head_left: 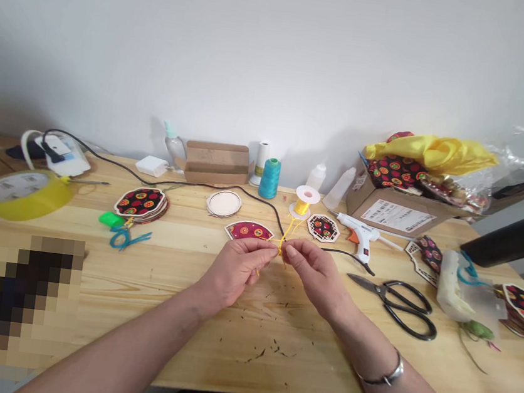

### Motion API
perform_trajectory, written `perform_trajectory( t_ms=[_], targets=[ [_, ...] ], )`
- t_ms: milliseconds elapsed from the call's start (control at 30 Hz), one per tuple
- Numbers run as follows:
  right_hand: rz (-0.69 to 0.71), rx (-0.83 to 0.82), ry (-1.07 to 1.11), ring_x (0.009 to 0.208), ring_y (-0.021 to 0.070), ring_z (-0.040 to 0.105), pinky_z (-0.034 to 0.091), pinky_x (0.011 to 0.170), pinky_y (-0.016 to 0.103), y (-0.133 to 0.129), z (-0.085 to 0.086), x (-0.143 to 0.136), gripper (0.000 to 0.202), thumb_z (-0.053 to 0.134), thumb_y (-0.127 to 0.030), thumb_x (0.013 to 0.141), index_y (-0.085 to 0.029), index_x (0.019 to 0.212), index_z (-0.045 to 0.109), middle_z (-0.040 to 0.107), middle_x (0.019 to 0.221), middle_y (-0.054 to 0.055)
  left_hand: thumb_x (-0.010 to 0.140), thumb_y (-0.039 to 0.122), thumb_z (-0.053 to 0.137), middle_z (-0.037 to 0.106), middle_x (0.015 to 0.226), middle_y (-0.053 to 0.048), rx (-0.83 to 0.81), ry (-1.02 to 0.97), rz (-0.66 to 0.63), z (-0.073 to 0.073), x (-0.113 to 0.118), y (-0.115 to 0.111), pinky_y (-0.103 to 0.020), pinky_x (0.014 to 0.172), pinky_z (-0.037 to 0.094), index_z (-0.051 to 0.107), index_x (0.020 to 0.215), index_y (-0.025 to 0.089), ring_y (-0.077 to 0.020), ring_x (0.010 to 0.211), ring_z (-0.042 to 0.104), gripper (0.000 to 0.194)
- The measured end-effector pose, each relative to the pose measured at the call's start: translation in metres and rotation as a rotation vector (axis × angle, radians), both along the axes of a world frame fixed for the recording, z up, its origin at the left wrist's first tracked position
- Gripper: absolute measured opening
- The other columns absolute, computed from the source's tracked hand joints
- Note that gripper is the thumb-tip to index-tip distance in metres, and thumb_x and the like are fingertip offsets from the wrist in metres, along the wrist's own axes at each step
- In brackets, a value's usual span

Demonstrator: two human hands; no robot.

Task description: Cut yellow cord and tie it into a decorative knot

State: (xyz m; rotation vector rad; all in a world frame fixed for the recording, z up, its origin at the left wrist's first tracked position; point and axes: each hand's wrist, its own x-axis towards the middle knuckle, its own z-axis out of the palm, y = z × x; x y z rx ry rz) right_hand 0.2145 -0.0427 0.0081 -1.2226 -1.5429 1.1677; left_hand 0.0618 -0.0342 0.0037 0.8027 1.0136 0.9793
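Observation:
Thin yellow cord [289, 228] runs from a white spool [308, 195] down to my fingers. My left hand [239, 266] pinches the cord between thumb and forefinger, with a short end showing below the fingers. Close beside it, my right hand [313, 272] also pinches the cord, and the fingertips of both hands nearly meet. Any knot between them is too small to make out. Just behind my left hand lies a fan-shaped piece [251, 230] with maroon patterned fabric. An octagonal patterned piece [323, 228] lies beyond my right hand.
Black-handled scissors [412, 308] and a white glue gun [357, 232] lie to the right. Behind them stands a full cardboard box [390, 211]. A teal thread cone [270, 178] stands at the back. Yellow tape [20, 194] and stacked patterned pieces [142, 203] are at left. A black cable [197, 184] crosses the table.

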Motion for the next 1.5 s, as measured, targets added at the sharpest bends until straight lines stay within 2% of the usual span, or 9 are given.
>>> perform_trajectory(
  t_ms=[100,200,333,467,867,1167,1367,1500],
  targets=[
    [0.127,-0.298,0.337,0.069,0.0140,0.056,0.046,0.069,0.032,0.0007,0.0008,-0.0024,0.026,0.056,-0.041,0.079,-0.016,0.084,0.052,0.057,0.075,0.002,0.064,0.029,0.071,0.045,0.046,0.006,0.018,0.040,-0.037,-0.0005,-0.0002,-0.0022,-0.017,0.038,0.018,0.070,0.072,0.016,-0.0020,0.040,0.030,0.016],
    [0.144,-0.370,0.438,0.058,0.0114,0.055,0.045,0.057,0.027,-0.0010,0.0016,-0.0037,0.030,0.062,-0.042,0.074,-0.018,0.081,0.048,0.055,0.067,-0.001,0.066,0.030,0.069,0.051,0.051,0.004,0.044,0.068,-0.086,-0.0029,-0.0009,-0.0033,-0.019,0.038,0.018,0.070,0.073,0.016,-0.0025,0.040,0.031,0.016],
    [0.110,-0.339,0.329,0.046,0.0074,0.044,0.034,0.046,0.021,-0.0010,0.0005,-0.0030,0.030,0.062,-0.043,0.074,-0.018,0.075,0.045,0.049,0.053,-0.005,0.068,0.032,0.066,0.052,0.053,0.004,0.064,0.112,-0.133,-0.0055,-0.0016,-0.0034,-0.020,0.038,0.016,0.071,0.077,0.016,-0.0025,0.039,0.028,0.018],
    [0.076,-0.299,0.258,0.044,0.0052,0.035,0.026,0.043,0.019,0.0010,-0.0010,-0.0016,0.029,0.061,-0.041,0.075,-0.017,0.070,0.044,0.043,0.051,-0.007,0.069,0.032,0.066,0.050,0.055,0.004,0.072,0.132,-0.156,-0.0056,-0.0018,-0.0041,-0.021,0.039,0.015,0.070,0.076,0.017,-0.0026,0.040,0.026,0.017],
    [0.047,-0.243,0.193,0.046,0.0065,0.033,0.025,0.043,0.021,0.0032,-0.0019,0.0007,0.026,0.059,-0.038,0.075,-0.017,0.068,0.046,0.040,0.051,-0.007,0.068,0.037,0.067,0.049,0.057,0.004,0.074,0.160,-0.205,-0.0018,-0.0024,-0.0051,-0.021,0.039,0.014,0.069,0.077,0.016,-0.0025,0.040,0.026,0.023],
    [0.124,-0.262,0.184,0.047,0.0069,0.038,0.030,0.047,0.022,0.0042,0.0013,0.0027,0.032,0.056,-0.045,0.077,-0.016,0.067,0.048,0.044,0.052,-0.005,0.067,0.035,0.067,0.048,0.055,0.003,0.097,0.167,-0.170,-0.0018,-0.0026,-0.0046,-0.020,0.041,0.018,0.069,0.072,0.015,-0.0043,0.043,0.029,0.021],
    [0.098,-0.283,0.184,0.047,0.0066,0.039,0.030,0.046,0.021,0.0052,0.0017,0.0027,0.029,0.065,-0.041,0.070,-0.016,0.068,0.049,0.045,0.054,-0.005,0.068,0.033,0.066,0.047,0.054,0.004,0.090,0.163,-0.173,-0.0019,-0.0026,-0.0040,-0.020,0.041,0.019,0.069,0.073,0.016,-0.0040,0.043,0.029,0.019],
    [0.116,-0.249,0.140,0.047,0.0059,0.035,0.028,0.045,0.021,0.0067,-0.0018,0.0042,0.028,0.062,-0.039,0.073,-0.016,0.065,0.048,0.042,0.053,-0.006,0.069,0.031,0.065,0.045,0.054,0.005,0.090,0.161,-0.184,-0.0014,-0.0024,-0.0049,-0.020,0.041,0.019,0.068,0.072,0.015,-0.0038,0.043,0.029,0.016]
  ],
)
